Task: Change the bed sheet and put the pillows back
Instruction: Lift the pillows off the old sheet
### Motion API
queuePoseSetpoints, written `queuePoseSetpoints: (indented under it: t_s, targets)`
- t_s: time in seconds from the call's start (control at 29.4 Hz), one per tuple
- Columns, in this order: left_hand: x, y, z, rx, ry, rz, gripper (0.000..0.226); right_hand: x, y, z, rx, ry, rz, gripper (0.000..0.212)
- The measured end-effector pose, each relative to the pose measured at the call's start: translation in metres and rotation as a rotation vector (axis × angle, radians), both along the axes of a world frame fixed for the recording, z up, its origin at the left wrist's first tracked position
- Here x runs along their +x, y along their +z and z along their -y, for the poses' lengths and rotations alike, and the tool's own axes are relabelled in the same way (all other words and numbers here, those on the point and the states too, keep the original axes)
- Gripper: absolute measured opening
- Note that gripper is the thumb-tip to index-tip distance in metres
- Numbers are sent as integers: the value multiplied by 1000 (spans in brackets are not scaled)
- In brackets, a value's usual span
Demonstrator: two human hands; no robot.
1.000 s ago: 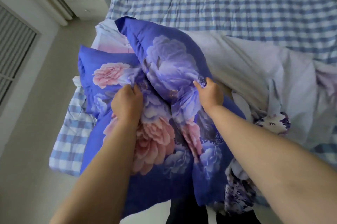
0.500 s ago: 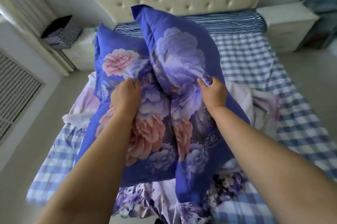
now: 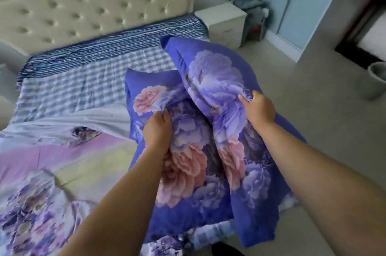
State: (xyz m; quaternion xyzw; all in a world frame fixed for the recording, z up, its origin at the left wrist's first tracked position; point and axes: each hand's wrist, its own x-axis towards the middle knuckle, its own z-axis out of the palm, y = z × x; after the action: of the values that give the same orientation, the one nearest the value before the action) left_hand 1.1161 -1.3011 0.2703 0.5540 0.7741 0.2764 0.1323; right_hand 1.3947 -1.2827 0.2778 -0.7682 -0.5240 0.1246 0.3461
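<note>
I hold two blue floral pillows up over the bed's right side. My left hand (image 3: 157, 130) grips the left pillow (image 3: 150, 88), which shows pink roses. My right hand (image 3: 258, 109) grips the right pillow (image 3: 213, 76), which stands taller and shows purple flowers. Both hands bunch the covers' fabric near the pillows' middles. Below them lies the blue-and-white checked bed sheet (image 3: 79, 84), with a dark striped band (image 3: 108, 51) at the head end. A crumpled pastel floral sheet (image 3: 58, 164) covers the bed's near left part.
A cream tufted headboard (image 3: 94, 7) stands at the far end. A white nightstand (image 3: 223, 20) sits right of the bed, with a bottle and a blue chair behind it. A grey bin (image 3: 376, 80) stands on the beige floor at the right, near a dark doorway.
The view has swung right and up along the bed. Both pillows, still in my hands, have shifted toward the bed's right side and sit lower against the headboard.
</note>
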Motion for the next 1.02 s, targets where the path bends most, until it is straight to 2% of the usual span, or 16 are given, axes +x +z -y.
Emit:
queuePoseSetpoints:
  t_s: [0.1,0.24,0.48,0.58,0.65,0.71,0.78,0.88,0.95,1.02]
  targets:
    - [50,-18,-3,-45,-28,15,50,60,-13,10,-18,-53,33,39]
    - [78,-38,-6,-103,-24,-17,50,119,-41,22,-92,-112,32,39]
    - [84,-58,-10,-86,-74,-112,44,155,-106,42,-238,-174,80,35]
    - [85,-65,-5,-82,-37,-115,45,158,-134,47,-517,-19,-28,30]
    - [89,-68,-4,-61,-24,-92,46,154,-149,55,-811,119,-260,52]
    - [96,-68,-5,-45,-32,-39,46,147,-159,69,-983,177,-355,71]
    - [110,-67,-8,-53,-70,12,45,138,-157,73,-1008,166,-459,77]
    - [140,-71,-5,-91,-141,124,41,121,-131,62,-963,182,-746,94]
    - [163,-76,1,-109,-184,232,43,115,-115,53,-926,299,-695,109]
    - [183,-81,6,-108,-220,360,45,117,-109,49,-908,291,-540,123]
